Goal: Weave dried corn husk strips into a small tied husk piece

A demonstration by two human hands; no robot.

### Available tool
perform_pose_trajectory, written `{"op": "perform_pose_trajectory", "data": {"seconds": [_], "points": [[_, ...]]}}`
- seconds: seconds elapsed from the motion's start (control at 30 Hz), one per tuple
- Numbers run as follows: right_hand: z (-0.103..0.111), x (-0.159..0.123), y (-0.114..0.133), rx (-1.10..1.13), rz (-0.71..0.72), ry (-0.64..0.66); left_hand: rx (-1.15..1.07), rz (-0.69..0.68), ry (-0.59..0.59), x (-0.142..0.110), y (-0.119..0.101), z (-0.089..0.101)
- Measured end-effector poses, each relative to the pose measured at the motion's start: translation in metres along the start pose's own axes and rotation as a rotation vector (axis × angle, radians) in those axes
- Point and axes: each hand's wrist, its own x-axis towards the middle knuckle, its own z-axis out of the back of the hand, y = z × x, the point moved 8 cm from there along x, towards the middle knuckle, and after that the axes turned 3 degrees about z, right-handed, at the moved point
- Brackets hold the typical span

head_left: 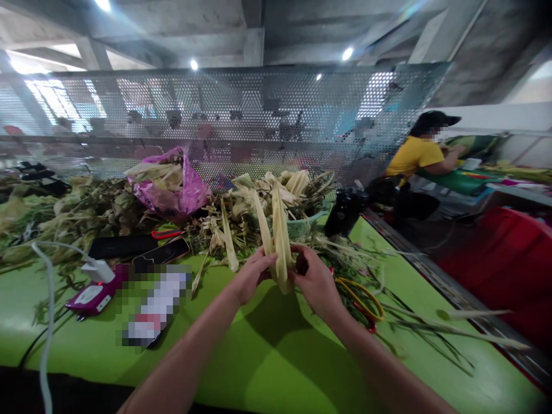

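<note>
Between my two hands, pale yellow dried corn husks (282,241) stand nearly upright above the green tabletop (276,356). My left hand (254,273) pinches them low on the left side, thumb in front. From the right, my right hand (313,279) grips their lower edge with curled fingers. Behind them sits a green basket (308,225) heaped with dried husks and stems. Another narrow husk (228,238) leans to the left of my left hand. Yellow-handled scissors (364,296) lie just right of my right hand, their blades hidden among stems.
Dried plant matter (86,215) piles up at left, beside a pink plastic bag (172,184). Phones (161,254), a purple power strip (97,294) and a white cable (49,322) lie on the left. A black bottle (340,211) stands beyond the basket. A person (416,152) sits at far right.
</note>
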Motion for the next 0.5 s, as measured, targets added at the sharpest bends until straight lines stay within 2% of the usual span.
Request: {"op": "perform_pose_trajectory", "data": {"seconds": [0.1,0.17,0.37,0.5], "points": [[0.0,0.001,0.003,-0.065,0.064,0.006,0.077,-0.044,0.001,-0.001,-0.004,-0.005],[-0.002,0.001,0.002,-0.033,0.069,0.024,0.119,-0.041,-0.021,0.0,-0.003,-0.004],[-0.012,0.001,-0.009,0.324,-0.09,0.117,0.126,-0.024,-0.105,0.005,0.003,0.013],[-0.012,0.003,-0.013,0.381,-0.145,0.098,0.101,0.007,-0.191,0.006,0.006,0.026]]}}
